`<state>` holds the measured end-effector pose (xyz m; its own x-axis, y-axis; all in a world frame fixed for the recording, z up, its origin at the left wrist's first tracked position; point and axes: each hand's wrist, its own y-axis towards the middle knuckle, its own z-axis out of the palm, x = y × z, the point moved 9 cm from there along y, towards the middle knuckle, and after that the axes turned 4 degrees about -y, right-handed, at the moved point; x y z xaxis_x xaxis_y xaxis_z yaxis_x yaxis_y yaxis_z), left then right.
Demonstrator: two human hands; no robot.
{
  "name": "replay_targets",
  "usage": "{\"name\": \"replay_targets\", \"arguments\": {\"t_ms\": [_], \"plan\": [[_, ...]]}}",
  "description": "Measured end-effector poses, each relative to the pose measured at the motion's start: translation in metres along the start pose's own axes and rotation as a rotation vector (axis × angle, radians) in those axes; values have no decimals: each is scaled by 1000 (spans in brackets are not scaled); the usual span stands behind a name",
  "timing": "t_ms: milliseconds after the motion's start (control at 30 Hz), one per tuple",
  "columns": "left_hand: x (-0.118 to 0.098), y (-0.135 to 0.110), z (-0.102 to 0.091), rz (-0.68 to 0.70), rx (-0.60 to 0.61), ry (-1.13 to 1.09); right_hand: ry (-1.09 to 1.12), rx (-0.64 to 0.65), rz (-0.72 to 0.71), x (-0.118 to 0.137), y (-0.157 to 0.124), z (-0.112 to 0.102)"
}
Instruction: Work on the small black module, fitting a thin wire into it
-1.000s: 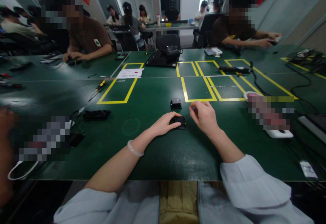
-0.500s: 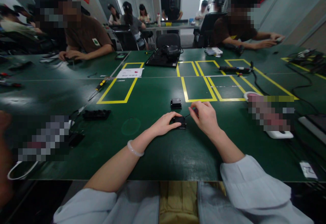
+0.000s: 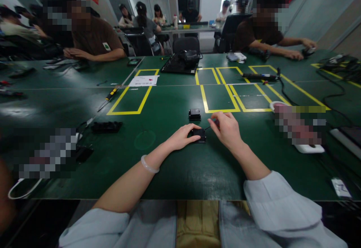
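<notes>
My left hand [image 3: 182, 137] is closed on a small black block-shaped part [image 3: 199, 134], pressing it against the green table with thumb and fingers. Part of the block is hidden under the fingers. Just to the right, my right hand [image 3: 227, 127] pinches a slim tool with a thin dark shaft [image 3: 208, 128]. The shaft points left and down toward the block's right side; whether its tip touches I cannot tell. Directly behind the held block sits a similar black block [image 3: 194, 114], touched by neither hand.
A long black part [image 3: 107, 127] lies to the left, near a yellow-and-black screwdriver [image 3: 111, 94]. Blurred-out devices rest at both sides. Farther back are a black tray [image 3: 179, 65], a black pen-shaped electric tool [image 3: 261, 77] and yellow tape outlines [image 3: 222, 111]. Two co-workers sit opposite.
Both my hands and the block hold nearly the same place. Across the table, the right co-worker's hands have come down to the table; the left co-worker's hands have shifted slightly left.
</notes>
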<state>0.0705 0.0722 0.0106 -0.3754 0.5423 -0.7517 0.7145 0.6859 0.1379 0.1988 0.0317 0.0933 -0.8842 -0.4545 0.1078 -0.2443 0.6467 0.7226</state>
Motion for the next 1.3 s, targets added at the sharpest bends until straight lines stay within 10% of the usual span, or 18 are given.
{"name": "replay_targets", "arguments": {"t_ms": [1300], "plan": [[2, 0, 0, 0, -12, 7, 0, -59, -24, 4, 0, -4]]}}
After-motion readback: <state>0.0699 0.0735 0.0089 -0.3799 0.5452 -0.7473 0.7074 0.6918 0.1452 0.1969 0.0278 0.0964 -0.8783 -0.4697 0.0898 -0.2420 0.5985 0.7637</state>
